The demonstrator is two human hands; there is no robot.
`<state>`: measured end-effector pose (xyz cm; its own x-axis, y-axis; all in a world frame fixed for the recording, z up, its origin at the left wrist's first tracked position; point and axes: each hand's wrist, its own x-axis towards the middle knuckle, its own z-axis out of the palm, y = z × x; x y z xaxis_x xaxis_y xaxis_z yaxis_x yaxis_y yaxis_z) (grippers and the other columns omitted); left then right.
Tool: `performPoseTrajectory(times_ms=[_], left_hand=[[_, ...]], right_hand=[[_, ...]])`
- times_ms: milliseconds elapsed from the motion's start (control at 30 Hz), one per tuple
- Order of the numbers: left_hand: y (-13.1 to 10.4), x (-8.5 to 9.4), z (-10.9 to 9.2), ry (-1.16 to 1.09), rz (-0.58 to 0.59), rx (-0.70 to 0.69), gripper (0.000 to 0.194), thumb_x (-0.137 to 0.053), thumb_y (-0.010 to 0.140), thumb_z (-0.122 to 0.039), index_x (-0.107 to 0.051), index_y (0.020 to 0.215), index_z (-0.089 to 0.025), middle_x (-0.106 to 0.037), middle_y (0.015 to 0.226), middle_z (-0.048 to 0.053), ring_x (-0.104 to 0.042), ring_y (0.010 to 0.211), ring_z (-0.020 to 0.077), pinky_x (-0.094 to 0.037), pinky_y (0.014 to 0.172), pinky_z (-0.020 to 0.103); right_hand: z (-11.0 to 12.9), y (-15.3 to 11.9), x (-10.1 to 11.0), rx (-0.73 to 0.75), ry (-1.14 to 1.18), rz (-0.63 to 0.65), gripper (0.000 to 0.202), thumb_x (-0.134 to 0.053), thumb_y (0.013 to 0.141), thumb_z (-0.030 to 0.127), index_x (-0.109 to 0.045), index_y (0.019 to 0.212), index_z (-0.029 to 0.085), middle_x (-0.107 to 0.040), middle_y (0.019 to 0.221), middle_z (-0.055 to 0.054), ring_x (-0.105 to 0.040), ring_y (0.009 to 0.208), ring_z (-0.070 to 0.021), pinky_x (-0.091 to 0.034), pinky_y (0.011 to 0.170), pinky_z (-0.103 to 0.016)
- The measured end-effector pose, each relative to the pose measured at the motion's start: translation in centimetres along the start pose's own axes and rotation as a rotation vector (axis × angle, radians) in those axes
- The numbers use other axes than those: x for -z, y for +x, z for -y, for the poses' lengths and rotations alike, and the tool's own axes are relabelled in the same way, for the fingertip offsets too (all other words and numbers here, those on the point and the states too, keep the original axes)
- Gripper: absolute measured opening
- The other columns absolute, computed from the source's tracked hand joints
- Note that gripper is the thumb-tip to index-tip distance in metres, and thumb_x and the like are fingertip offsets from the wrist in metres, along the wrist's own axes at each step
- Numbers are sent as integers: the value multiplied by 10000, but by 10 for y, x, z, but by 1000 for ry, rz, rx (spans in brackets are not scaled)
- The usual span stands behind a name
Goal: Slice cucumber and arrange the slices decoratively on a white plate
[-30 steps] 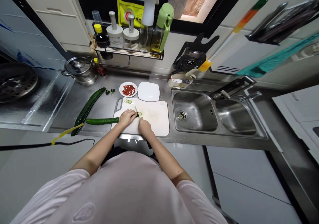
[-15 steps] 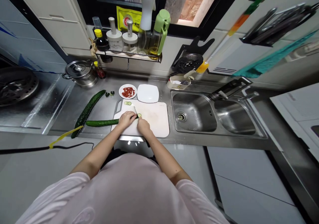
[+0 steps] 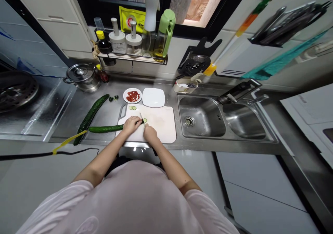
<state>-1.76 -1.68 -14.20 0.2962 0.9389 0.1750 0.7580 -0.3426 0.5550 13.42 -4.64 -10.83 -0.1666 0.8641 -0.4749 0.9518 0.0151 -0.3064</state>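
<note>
My left hand [image 3: 131,125] is closed over the right end of a long green cucumber [image 3: 106,128], which extends left past the cutting board's edge. My right hand [image 3: 150,134] grips a knife [image 3: 141,116], its blade against the cucumber's cut end and its handle mostly hidden by the hand. Beside the blade rests a pale cucumber slice [image 3: 145,120]. A few more slices [image 3: 132,108] lie overlapping at the upper left of the white cutting board [image 3: 166,126]. A second whole cucumber [image 3: 92,115] lies on the counter to the left.
Behind the board stand a plate of chopped red pieces [image 3: 133,95] and a white square plate [image 3: 153,97]. Dark green cucumber ends [image 3: 111,99] lie near them. A steel pot [image 3: 82,77] is at back left, a double sink [image 3: 203,119] at right. Bottles fill a wall shelf [image 3: 135,57].
The knife blade has shifted and turned slightly at the cucumber's cut end. Both hands stay almost in place; the whole view has moved a little.
</note>
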Motion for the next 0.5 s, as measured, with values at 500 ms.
performPoseTrajectory(times_ms=[500], left_hand=[[0,2,-1,-15,-6,9,198,-500,894,-312,-677,934,-231,-688,975,37,-590,962,186,-452,885,316]], right_hand=[[-3,-8,0,-14,10,18,273,-435,856,97,-485,1124,109,-654,1020,-164,-641,952,-249,-468,736,-308]])
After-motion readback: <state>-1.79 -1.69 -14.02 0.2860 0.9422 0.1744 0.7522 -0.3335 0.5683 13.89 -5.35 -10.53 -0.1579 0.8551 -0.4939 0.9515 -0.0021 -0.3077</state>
